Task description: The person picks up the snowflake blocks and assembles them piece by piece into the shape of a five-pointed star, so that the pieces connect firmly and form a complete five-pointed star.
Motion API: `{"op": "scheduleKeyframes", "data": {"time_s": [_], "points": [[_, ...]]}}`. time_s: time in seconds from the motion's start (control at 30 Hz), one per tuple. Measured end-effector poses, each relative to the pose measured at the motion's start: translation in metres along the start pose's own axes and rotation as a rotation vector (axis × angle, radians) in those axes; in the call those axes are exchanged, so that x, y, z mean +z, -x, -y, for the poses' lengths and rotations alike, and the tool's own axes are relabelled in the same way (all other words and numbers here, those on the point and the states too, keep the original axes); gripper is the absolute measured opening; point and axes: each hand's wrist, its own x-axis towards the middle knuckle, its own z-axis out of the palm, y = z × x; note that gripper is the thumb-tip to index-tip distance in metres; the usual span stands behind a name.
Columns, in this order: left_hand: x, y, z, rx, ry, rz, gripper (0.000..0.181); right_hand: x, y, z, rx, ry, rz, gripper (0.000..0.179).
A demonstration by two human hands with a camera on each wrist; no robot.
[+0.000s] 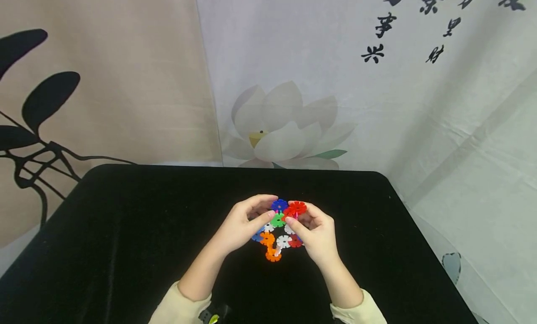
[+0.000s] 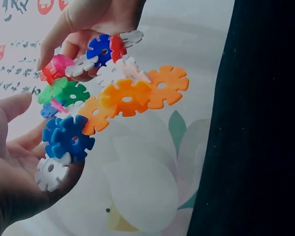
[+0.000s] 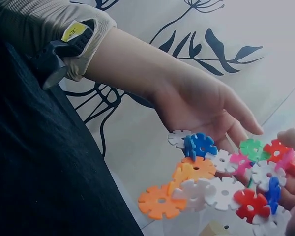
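Observation:
Both hands hold one linked piece made of snowflake discs, flat notched plastic building discs, above the dark table. At its left side my left hand (image 1: 241, 224) has its thumb near the green disc (image 1: 278, 220) and its fingers behind the dark blue disc (image 1: 279, 205). My right hand (image 1: 320, 230) pinches the red discs (image 1: 298, 208) at the upper right. Orange discs (image 2: 167, 86) stick out at the end nearest the body. White discs (image 3: 224, 193) join the orange part to a red disc (image 3: 251, 205). My fingers hide some of the far side.
A black cloth covers the table (image 1: 138, 230). Behind it hangs a pale curtain (image 1: 277, 49) with a printed lotus and dark characters. A dark strap device (image 3: 56, 61) sits at the left wrist by the sleeve.

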Motion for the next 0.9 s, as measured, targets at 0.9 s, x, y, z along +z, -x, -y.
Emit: {"op": "scheduleKeyframes", "data": {"time_s": [0.9], "points": [[-0.011, 0.003, 0.001, 0.078, 0.185, -0.120, 0.017, -0.002, -0.004, 0.010, 0.085, 0.084, 0.062, 0.033]]}}
